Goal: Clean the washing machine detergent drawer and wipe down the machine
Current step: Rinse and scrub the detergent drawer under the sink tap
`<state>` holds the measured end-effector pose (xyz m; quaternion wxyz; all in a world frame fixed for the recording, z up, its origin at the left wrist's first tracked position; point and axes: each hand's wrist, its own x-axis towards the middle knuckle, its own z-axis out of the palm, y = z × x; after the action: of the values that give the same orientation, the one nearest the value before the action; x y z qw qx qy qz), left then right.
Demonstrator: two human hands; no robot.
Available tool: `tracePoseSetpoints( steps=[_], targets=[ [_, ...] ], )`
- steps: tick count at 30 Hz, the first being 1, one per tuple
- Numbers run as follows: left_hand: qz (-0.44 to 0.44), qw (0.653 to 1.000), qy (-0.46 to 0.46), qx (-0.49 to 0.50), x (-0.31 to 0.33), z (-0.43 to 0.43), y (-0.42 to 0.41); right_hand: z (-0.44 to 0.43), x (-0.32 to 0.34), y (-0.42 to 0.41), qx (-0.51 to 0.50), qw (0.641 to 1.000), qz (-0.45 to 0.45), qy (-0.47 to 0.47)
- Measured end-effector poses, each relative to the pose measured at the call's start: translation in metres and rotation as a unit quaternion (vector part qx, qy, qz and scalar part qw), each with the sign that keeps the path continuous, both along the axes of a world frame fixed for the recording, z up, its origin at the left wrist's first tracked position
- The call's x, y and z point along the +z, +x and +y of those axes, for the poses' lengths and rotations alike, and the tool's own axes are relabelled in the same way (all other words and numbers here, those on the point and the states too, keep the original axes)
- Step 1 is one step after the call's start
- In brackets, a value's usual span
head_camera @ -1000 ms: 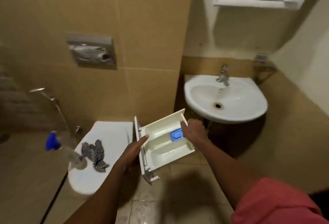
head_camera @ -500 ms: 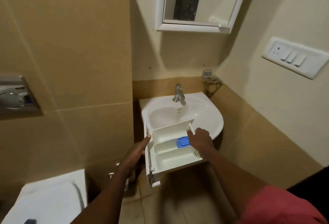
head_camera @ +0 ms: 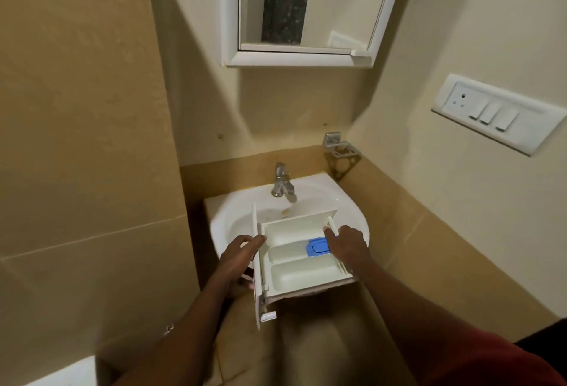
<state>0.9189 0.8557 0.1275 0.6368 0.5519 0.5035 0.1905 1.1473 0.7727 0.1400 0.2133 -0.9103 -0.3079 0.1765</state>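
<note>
Holding the drawer [head_camera: 294, 266] over the sink [head_camera: 349, 204], both hands had it roughly level with its open side up.

Left hand [head_camera: 241, 258]: the thumb lay over the top edge of the front panel. The other fingers were curled behind and under that panel, so the hand gripped the drawer's front end.

Right hand [head_camera: 348, 247]: the fingers were curled over the opposite end wall, with the forefinger reaching toward the far corner. How far the remaining fingertips wrapped beneath could not be told.

Between the two sets of fingers lay the pale compartments, with no standing water visible. The blue cap [head_camera: 317, 246] sat just beside the right fingers, touching or nearly touching them. Beyond the fingertips the tap [head_camera: 280, 184] stood at the back of the sink, its spout just past the drawer's far wall. No water was seen running.

Step in hand, as judged: the removed drawer was being presented to the sink for rinsing, and the cleaning itself had not yet begun.

The next move probably called for freeing one hand, likely the right, to open the tap while the left took the whole weight at the front panel. Alternatively, the drawer could first be set down in the sink. Tilting it toward the drain would let loosened residue run out.
</note>
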Motion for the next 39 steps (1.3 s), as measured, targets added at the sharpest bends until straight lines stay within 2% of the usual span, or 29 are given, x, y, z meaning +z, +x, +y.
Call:
tracePoseSetpoints(
  steps=[7, 14, 21, 24, 31, 35, 39],
  targets=[
    [0.004, 0.999, -0.046, -0.023, -0.003, 0.051, 0.055, 0.06, -0.012, 0.055, 0.061, 0.996, 0.013, -0.061],
    [0.048, 0.994, -0.093, 0.011, -0.023, 0.094, 0.105, 0.132, -0.037, 0.109, 0.107, 0.988, 0.064, -0.088],
    [0.056, 0.992, -0.111, 0.037, -0.037, 0.106, 0.128, 0.205, -0.022, 0.117, 0.197, 0.976, 0.048, 0.082],
    [0.039, 0.992, -0.114, 0.045, -0.043, 0.105, 0.134, 0.235, -0.015, 0.11, 0.226, 0.966, 0.059, 0.114],
    [0.011, 0.986, -0.142, 0.084, -0.055, 0.105, 0.141, 0.265, -0.022, 0.108, 0.244, 0.963, 0.012, 0.109],
    [-0.006, 0.984, -0.153, 0.09, -0.058, 0.104, 0.151, 0.28, -0.024, 0.121, 0.291, 0.952, -0.061, 0.071],
    [-0.013, 0.983, -0.157, 0.092, -0.062, 0.102, 0.156, 0.276, -0.022, 0.159, 0.235, 0.961, -0.13, 0.066]
  ],
)
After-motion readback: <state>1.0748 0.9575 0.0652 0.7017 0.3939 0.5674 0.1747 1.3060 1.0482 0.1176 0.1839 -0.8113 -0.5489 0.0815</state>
